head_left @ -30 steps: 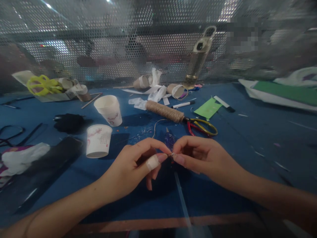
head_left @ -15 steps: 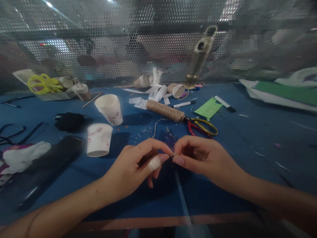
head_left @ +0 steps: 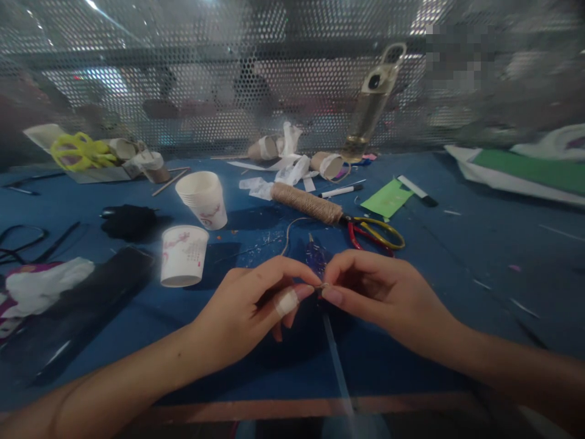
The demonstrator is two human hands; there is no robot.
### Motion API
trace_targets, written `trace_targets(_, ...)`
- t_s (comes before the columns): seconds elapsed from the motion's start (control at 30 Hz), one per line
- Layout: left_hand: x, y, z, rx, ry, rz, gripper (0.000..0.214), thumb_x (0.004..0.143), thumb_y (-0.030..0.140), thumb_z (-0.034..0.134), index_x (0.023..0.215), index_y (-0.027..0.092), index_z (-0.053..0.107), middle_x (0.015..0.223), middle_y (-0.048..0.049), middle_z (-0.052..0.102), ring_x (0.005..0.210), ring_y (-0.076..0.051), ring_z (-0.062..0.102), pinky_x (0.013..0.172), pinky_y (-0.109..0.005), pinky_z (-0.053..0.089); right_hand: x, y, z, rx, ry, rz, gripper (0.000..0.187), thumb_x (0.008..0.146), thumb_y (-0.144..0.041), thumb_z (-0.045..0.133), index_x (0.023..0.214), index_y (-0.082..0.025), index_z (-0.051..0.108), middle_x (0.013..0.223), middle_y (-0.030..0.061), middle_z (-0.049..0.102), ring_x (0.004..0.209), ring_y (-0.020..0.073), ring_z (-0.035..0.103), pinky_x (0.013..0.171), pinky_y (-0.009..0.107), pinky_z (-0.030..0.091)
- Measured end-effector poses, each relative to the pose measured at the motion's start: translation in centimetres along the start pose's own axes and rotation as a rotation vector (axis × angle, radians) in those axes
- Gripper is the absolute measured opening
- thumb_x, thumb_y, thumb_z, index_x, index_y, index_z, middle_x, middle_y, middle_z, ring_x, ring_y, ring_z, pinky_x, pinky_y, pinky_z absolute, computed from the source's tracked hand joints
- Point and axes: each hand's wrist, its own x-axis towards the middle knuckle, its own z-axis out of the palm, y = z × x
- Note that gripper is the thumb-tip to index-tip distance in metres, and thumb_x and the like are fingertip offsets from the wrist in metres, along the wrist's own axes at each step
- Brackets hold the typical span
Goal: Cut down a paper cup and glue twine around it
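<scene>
My left hand, with white tape around its thumb, is closed in a pinch at the table's middle. My right hand pinches from the other side, its fingertips almost meeting the left ones. Between them is a small, brownish bit of twine, mostly covered by the fingers. A strand leads from the twine spool to behind my left hand. Just beyond the fingertips lies a translucent blue-purple tool with a pointed tip, partly hidden; a pale translucent stick extends toward the table's near edge.
Scissors with red and yellow handles touch the spool's end. Paper cups stand to the left, near a black pouch. Farther back are a bottle, green paper, a marker and cardboard rolls.
Both hands keep the same pinch, with only a slight shift of the fingertips. The whole view has moved a little; the things on the table stay in place.
</scene>
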Motion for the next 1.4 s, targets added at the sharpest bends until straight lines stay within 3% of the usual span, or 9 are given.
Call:
trace_targets(0.23, -0.05, -0.17, 0.01, 0.01, 0.008, 0.036, 0.015, 0.106, 0.028, 0.057, 0.113, 0.025, 0.07, 0.061, 0.0109, 0.061, 0.048, -0.003, 0.063, 0.053, -0.008, 0.049, -0.1, 0.08, -0.06, -0.106, 0.025, -0.027, 0.024, 0.085, -0.044, 0.082, 0.09, -0.024, 0.07, 0.07, -0.0038, 0.061, 0.06, 0.0104, 0.053, 0.053, 0.022, 0.043)
trace_targets(0.47, -0.02, 0.06, 0.0, -0.023, -0.021, 0.006, 0.016, 0.107, 0.031, 0.057, 0.114, 0.023, 0.069, 0.061, 0.01, 0.06, 0.048, -0.004, 0.062, 0.053, -0.011, 0.049, -0.25, -0.3, 0.05, -0.327, 0.122, -0.257, 0.013, 0.089, -0.034, 0.08, 0.09, -0.024, 0.072, 0.072, -0.0027, 0.066, 0.056, 0.0095, 0.056, 0.049, 0.022, 0.043)
trace_targets(0.83, -0.2, 0.2, 0.03, -0.078, -0.035, -0.017, 0.014, 0.106, 0.029, 0.058, 0.113, 0.024, 0.068, 0.062, 0.0108, 0.059, 0.049, -0.003, 0.062, 0.054, -0.009, 0.049, -0.17, -0.44, -0.28, -0.533, 0.152, -0.379, 0.009, 0.094, -0.034, 0.075, 0.09, -0.026, 0.075, 0.072, -0.0018, 0.072, 0.056, 0.011, 0.061, 0.051, 0.025, 0.043)
trace_targets(1.07, -0.02, 0.28, -0.06, -0.082, -0.039, -0.024, 0.015, 0.106, 0.03, 0.058, 0.113, 0.023, 0.069, 0.061, 0.0104, 0.058, 0.048, -0.004, 0.062, 0.054, -0.011, 0.049, -0.31, -0.53, -0.38, -0.539, 0.139, -0.34, 0.015, 0.096, -0.04, 0.071, 0.088, -0.028, 0.076, 0.073, 0.0005, 0.074, 0.059, 0.0147, 0.064, 0.054, 0.028, 0.047)
trace_targets(1.27, -0.01, 0.15, -0.07, -0.079, -0.034, -0.022, 0.016, 0.107, 0.032, 0.057, 0.113, 0.023, 0.069, 0.061, 0.0095, 0.059, 0.049, -0.006, 0.062, 0.054, -0.013, 0.05, -0.36, -0.79, -0.27, -0.499, 0.134, -0.357, 0.008, 0.094, -0.031, 0.07, 0.088, -0.028, 0.074, 0.076, 0.0002, 0.075, 0.063, 0.0153, 0.066, 0.059, 0.029, 0.05)
trace_targets(1.4, -0.07, 0.19, -0.14, -0.072, -0.035, -0.011, 0.015, 0.106, 0.031, 0.058, 0.113, 0.023, 0.069, 0.06, 0.0099, 0.058, 0.049, -0.005, 0.061, 0.055, -0.012, 0.049, -0.36, -0.77, -0.16, -0.376, 0.104, -0.257, 0.009, 0.094, -0.03, 0.069, 0.088, -0.026, 0.074, 0.076, 0.001, 0.073, 0.062, 0.0142, 0.063, 0.054, 0.026, 0.048)
